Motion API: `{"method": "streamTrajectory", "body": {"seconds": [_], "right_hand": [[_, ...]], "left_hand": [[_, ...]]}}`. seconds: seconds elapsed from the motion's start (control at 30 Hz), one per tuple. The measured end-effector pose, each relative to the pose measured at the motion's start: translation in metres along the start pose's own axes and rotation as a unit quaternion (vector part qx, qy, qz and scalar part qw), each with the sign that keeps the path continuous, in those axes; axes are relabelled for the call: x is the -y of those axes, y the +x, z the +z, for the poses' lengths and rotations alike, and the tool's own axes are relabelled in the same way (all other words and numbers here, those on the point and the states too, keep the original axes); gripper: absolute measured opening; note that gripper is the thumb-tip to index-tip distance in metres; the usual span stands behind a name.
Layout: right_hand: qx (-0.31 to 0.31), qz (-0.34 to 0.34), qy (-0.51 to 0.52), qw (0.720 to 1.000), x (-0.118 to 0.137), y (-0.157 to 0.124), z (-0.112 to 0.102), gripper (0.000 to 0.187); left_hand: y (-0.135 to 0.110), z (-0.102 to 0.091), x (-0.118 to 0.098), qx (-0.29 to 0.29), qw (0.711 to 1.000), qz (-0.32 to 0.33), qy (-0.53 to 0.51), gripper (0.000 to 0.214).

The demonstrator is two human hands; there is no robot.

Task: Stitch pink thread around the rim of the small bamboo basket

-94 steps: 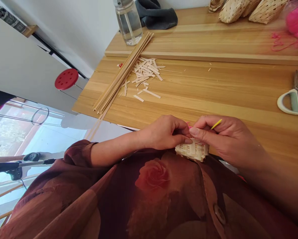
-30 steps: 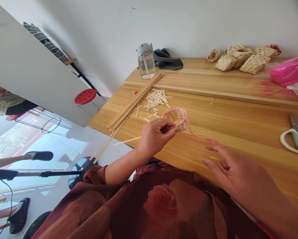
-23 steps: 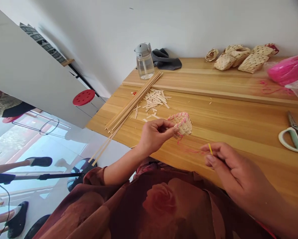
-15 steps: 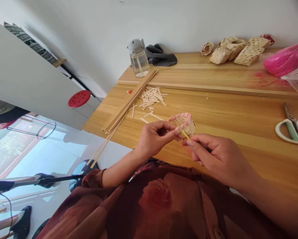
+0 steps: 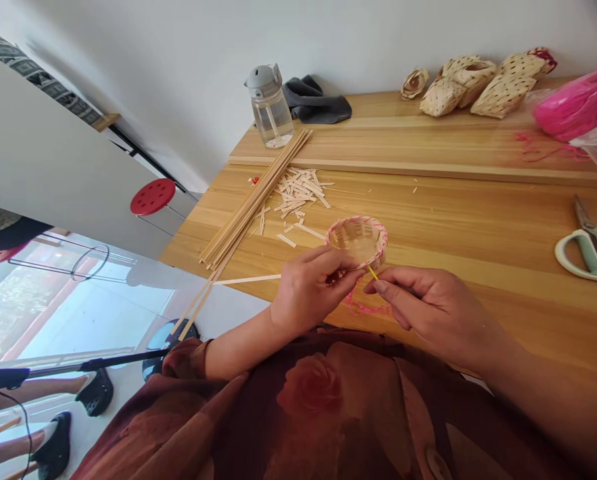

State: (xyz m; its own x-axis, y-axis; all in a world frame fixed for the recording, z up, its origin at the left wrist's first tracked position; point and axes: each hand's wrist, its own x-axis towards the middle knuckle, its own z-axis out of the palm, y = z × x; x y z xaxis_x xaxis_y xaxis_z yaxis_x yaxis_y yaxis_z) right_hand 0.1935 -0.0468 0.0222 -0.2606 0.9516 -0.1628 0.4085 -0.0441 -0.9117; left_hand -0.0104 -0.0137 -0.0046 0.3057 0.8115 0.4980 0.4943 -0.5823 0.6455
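Observation:
A small woven basket [image 5: 359, 235] with pink yarn wound round its rim is tilted so that its inside shows. My left hand [image 5: 311, 287] pinches the near side of its rim. In my right hand [image 5: 423, 300] is a thin yellow stick-like tool, perhaps a needle or hook [image 5: 373, 273], held between thumb and forefinger; its tip meets the rim close to my left fingers. Pink yarn [image 5: 366, 308] hangs in a loop below the basket, between both hands. The far end of the yellow tool is hidden in my right hand.
Long wooden strips [image 5: 258, 200] lie left, by a heap of short offcuts [image 5: 301, 190]. Scissors [image 5: 589, 243] lie right. Behind are a water bottle [image 5: 271, 110], a dark cloth [image 5: 316, 100], woven pieces [image 5: 473, 87] and bagged pink yarn [image 5: 576, 107]. A person's feet [image 5: 53, 433] show lower left.
The basket has tipped so its opening faces me more. The pink yarn loop beneath shows more clearly. Both hands keep their grip, and the view has shifted slightly.

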Motion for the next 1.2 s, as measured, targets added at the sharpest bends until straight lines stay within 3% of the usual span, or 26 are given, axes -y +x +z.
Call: {"method": "streamTrajectory", "body": {"seconds": [0.17,0.3,0.4,0.5,0.7,0.93,1.07,1.13,1.2], "right_hand": [[0.028,0.033,0.121,0.992,-0.015,0.0,0.005,0.045],[0.041,0.073,0.238,0.968,-0.023,-0.002,0.008,0.045],[0.05,0.085,0.265,0.959,-0.025,-0.004,0.007,0.046],[0.052,0.07,0.22,0.972,-0.025,-0.007,0.007,0.051],[0.0,0.026,0.166,0.986,-0.019,-0.01,0.01,0.058],[0.035,0.055,0.12,0.991,-0.025,-0.009,0.002,0.059],[0.005,0.032,0.092,0.995,-0.032,-0.009,0.002,0.057],[0.01,-0.004,0.023,1.0,-0.031,-0.011,-0.001,0.053],[-0.045,-0.086,-0.117,0.988,-0.028,-0.016,-0.008,0.043]], "left_hand": [[-0.009,0.001,0.004,-0.017,0.975,0.163,0.149,0.01],[-0.012,-0.002,-0.001,-0.009,0.956,0.22,0.192,0.004],[-0.012,-0.005,-0.007,-0.001,0.945,0.247,0.214,0.004],[-0.013,-0.006,-0.01,0.006,0.939,0.26,0.226,0.009],[-0.018,-0.003,-0.009,0.006,0.932,0.281,0.229,0.016],[-0.014,-0.007,-0.004,0.005,0.936,0.259,0.24,0.014],[-0.016,-0.005,-0.003,0.058,0.931,0.276,0.233,0.016],[-0.017,-0.004,-0.004,0.083,0.926,0.279,0.242,0.016],[-0.017,-0.004,-0.005,0.093,0.922,0.275,0.256,0.018]]}}
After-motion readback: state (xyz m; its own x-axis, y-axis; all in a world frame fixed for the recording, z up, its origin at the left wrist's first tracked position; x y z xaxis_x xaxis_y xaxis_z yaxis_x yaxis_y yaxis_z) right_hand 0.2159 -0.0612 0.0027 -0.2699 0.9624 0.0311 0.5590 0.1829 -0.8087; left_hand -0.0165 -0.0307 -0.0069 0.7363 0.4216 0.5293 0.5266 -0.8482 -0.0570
